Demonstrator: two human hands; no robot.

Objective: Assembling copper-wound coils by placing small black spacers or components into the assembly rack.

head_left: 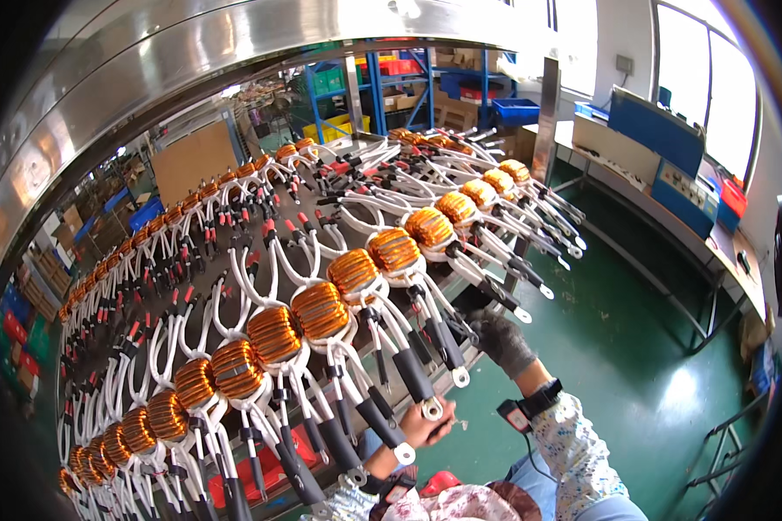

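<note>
Rows of copper-wound toroid coils (321, 311) rest on a metal table, with white-sleeved leads ending in black sleeves and ring terminals (431, 408). My right hand (502, 344), in a dark grey glove, is at the table's near edge beside the black-sleeved leads. Its fingers close around something dark among the leads, too unclear to name. My left hand (424, 424), bare, is lower and further left, partly covered by hanging leads. Its fingers are curled in, and what they hold, if anything, is hidden. A thin small bit shows beside its fingertips.
A red bin (274, 469) sits below the hanging leads. A shiny metal beam (261, 26) crosses above the table, with a metal post (546, 122) at its right corner. A workbench with blue equipment (682, 191) stands to the right. Blue shelving (400, 87) with bins stands behind.
</note>
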